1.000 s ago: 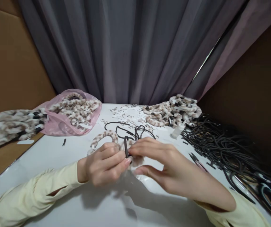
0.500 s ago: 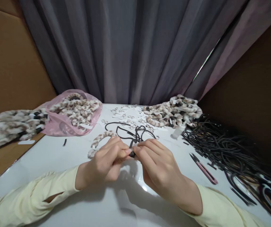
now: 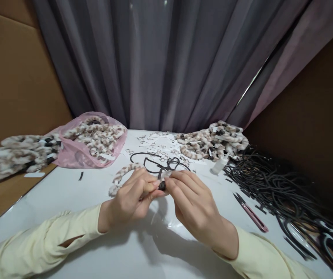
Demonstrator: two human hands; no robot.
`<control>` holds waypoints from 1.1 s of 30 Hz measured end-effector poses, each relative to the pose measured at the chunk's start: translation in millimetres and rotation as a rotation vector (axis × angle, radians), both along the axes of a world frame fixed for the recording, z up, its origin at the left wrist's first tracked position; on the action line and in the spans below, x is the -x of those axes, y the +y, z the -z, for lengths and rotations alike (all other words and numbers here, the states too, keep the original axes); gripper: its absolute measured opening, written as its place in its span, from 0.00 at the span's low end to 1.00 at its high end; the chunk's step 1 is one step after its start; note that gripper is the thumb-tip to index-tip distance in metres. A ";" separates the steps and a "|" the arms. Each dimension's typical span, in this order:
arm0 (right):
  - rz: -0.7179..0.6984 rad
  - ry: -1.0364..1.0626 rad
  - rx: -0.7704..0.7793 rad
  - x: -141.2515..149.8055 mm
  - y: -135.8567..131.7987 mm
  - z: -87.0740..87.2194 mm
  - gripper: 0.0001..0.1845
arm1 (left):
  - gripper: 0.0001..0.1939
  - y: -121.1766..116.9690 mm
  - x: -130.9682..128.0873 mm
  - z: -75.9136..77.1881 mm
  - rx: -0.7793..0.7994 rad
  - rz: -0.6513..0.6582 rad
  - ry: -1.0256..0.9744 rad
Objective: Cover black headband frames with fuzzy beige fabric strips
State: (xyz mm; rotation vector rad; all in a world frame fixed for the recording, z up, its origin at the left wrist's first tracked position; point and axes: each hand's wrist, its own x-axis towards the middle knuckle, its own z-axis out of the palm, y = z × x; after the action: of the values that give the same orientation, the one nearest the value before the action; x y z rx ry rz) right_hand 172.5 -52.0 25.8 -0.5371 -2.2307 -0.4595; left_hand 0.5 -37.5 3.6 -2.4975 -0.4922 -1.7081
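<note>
A grey curtain (image 3: 149, 62) hangs in folds behind the white bench (image 3: 96, 197) (a bright slit shows at its right side). Brown cardboard (image 3: 18, 77) stands at the left. Pink-handled snips (image 3: 252, 215) lie at the right, nearer than the small translucent bottle (image 3: 219, 166).

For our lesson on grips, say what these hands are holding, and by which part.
The fingers of the left hand and right hand pinch a black cord at its tightly wrapped part.
</note>
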 end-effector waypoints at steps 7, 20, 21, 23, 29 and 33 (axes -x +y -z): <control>-0.038 -0.010 -0.241 -1.6 4.4 4.0 0.10 | 0.03 -1.5 0.2 1.4 -0.003 0.025 0.003; -0.096 -0.033 -0.461 -7.0 22.0 12.3 0.07 | 0.04 0.9 3.2 1.8 0.065 0.056 0.019; -0.061 -0.037 -0.380 -5.2 24.7 12.8 0.07 | 0.03 2.8 2.0 4.3 0.217 0.025 -0.055; 0.044 -0.014 -0.214 -1.3 28.6 15.0 0.10 | 0.05 6.8 -0.1 6.2 0.577 -0.053 -0.185; 0.112 0.027 -0.100 8.0 20.2 26.7 0.14 | 0.13 16.7 -0.8 -0.1 1.285 0.001 -0.477; 0.146 0.047 0.160 13.1 9.6 27.6 0.13 | 0.12 20.8 0.1 1.7 1.524 0.168 -0.545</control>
State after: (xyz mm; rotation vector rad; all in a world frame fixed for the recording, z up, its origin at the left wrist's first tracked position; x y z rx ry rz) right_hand 159.4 -42.4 -1.8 -0.7900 -2.2036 -0.3403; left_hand 0.5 -16.7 2.0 -2.5899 -2.4530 -2.6610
